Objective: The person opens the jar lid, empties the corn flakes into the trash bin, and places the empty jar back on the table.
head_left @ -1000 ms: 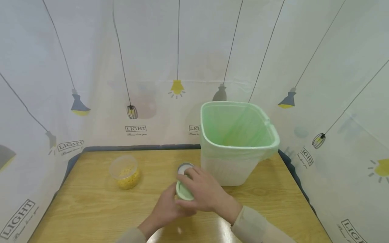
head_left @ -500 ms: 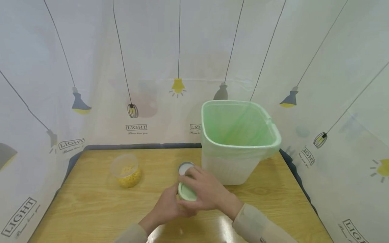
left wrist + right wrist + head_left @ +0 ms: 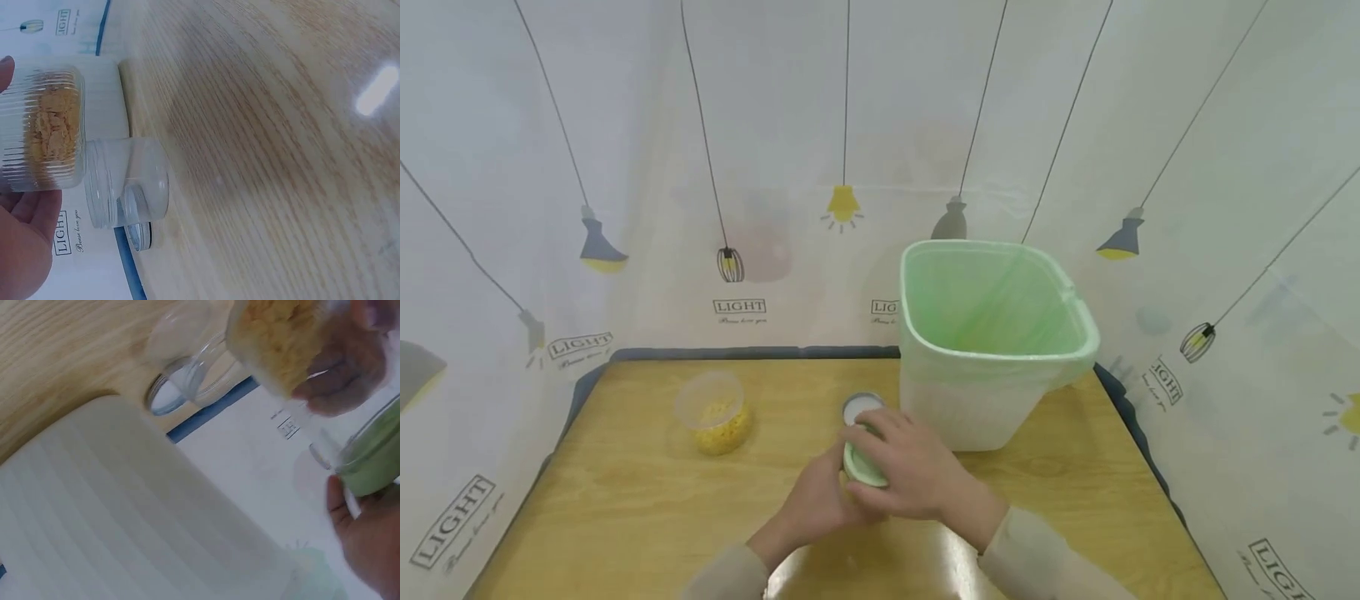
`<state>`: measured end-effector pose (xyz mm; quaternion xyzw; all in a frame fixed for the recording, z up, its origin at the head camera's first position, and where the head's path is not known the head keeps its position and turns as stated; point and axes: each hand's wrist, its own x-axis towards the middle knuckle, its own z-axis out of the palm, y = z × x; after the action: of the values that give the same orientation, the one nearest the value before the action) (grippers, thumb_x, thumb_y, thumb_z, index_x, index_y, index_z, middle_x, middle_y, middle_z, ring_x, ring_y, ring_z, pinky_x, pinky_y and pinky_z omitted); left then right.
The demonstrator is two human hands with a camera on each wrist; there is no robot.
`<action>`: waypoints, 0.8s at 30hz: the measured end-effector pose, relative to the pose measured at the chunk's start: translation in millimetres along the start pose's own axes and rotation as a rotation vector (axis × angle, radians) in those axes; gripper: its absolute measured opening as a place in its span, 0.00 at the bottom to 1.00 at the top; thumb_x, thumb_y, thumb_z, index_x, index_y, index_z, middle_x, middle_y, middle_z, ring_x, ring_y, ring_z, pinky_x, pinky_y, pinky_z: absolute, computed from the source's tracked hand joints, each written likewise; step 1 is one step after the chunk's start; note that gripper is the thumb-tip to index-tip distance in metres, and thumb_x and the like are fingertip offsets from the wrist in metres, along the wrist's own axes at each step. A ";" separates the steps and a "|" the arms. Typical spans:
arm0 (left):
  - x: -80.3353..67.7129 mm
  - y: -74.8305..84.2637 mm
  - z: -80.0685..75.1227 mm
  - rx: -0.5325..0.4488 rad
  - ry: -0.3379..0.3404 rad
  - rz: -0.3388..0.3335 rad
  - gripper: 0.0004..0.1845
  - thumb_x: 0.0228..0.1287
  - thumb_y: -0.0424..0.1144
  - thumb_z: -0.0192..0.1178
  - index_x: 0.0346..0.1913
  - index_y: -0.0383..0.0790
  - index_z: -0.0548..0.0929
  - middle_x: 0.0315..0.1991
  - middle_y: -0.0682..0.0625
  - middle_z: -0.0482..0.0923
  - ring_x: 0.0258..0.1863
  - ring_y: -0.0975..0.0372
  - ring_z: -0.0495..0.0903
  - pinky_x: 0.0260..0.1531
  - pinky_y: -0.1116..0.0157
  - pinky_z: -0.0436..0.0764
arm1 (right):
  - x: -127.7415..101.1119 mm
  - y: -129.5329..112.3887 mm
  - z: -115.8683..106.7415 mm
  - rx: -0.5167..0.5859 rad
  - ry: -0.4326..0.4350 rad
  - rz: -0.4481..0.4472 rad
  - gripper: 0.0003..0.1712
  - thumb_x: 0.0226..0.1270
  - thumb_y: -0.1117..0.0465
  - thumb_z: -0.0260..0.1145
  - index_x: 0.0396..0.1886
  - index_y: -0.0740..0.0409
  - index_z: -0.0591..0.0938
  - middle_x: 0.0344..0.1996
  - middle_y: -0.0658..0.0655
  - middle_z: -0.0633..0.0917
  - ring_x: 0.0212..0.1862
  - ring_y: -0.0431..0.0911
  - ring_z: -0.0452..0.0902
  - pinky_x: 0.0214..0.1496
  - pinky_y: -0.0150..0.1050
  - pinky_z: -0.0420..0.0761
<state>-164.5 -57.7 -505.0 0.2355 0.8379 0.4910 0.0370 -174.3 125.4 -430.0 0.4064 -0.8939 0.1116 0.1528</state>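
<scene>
My left hand (image 3: 817, 502) grips a clear ribbed jar (image 3: 44, 125) holding yellow-brown crumbs just above the wooden table (image 3: 625, 500). In the left wrist view its palm (image 3: 22, 250) lies under the jar. The right hand (image 3: 912, 472) curls over the jar's pale green lid (image 3: 862, 467); the right wrist view shows that lid (image 3: 372, 456) between its fingers, and the crumbs (image 3: 281, 344) beyond. The jar body is mostly hidden by both hands in the head view.
An empty clear jar (image 3: 861, 407) stands just behind the hands, beside a white bin (image 3: 992, 417) lined with a green bag. A lidless tub of yellow crumbs (image 3: 715, 414) sits to the left. Curtains enclose the table on three sides.
Both hands have stayed on the jar and its lid, drifting slightly away from me. Nothing else on the table has moved.
</scene>
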 end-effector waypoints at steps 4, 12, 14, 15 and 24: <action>3.0 7.8 -3.8 0.078 0.036 0.016 0.45 0.43 0.56 0.75 0.67 0.51 0.68 0.55 0.58 0.79 0.51 0.65 0.80 0.52 0.63 0.82 | 1.0 -13.7 -6.3 -0.094 -0.034 0.196 0.37 0.61 0.28 0.57 0.62 0.43 0.73 0.52 0.54 0.78 0.49 0.48 0.76 0.43 0.42 0.83; 6.7 14.2 -2.6 0.038 -0.037 -0.024 0.52 0.45 0.57 0.75 0.72 0.57 0.58 0.56 0.59 0.77 0.52 0.65 0.80 0.49 0.67 0.83 | 2.5 -17.2 -8.9 -0.113 -0.050 0.259 0.34 0.59 0.27 0.59 0.56 0.42 0.76 0.47 0.54 0.79 0.44 0.47 0.75 0.37 0.39 0.82; 7.7 13.3 -2.3 0.014 -0.059 -0.032 0.53 0.44 0.58 0.75 0.73 0.60 0.56 0.57 0.59 0.77 0.53 0.64 0.80 0.50 0.68 0.82 | 1.8 -13.6 -7.8 -0.094 -0.037 0.234 0.33 0.59 0.28 0.59 0.56 0.42 0.76 0.47 0.53 0.79 0.44 0.46 0.75 0.37 0.38 0.82; 8.1 12.9 -2.2 0.008 -0.065 -0.032 0.53 0.44 0.58 0.75 0.73 0.61 0.56 0.58 0.59 0.77 0.53 0.64 0.80 0.50 0.68 0.82 | 1.5 -11.5 -7.2 -0.084 -0.032 0.218 0.32 0.59 0.29 0.59 0.56 0.41 0.76 0.47 0.53 0.79 0.44 0.46 0.75 0.38 0.38 0.82; 5.2 8.2 -3.0 -0.084 -0.093 -0.050 0.45 0.42 0.55 0.77 0.65 0.57 0.67 0.52 0.61 0.80 0.50 0.66 0.80 0.51 0.67 0.81 | -1.2 9.2 -8.3 0.003 -0.049 -0.046 0.30 0.58 0.32 0.62 0.58 0.37 0.77 0.51 0.49 0.79 0.53 0.43 0.74 0.51 0.40 0.80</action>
<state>-166.9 -54.5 -495.7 0.2351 0.8196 0.5133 0.0979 -179.1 134.8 -423.4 0.4298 -0.8875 0.0994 0.1331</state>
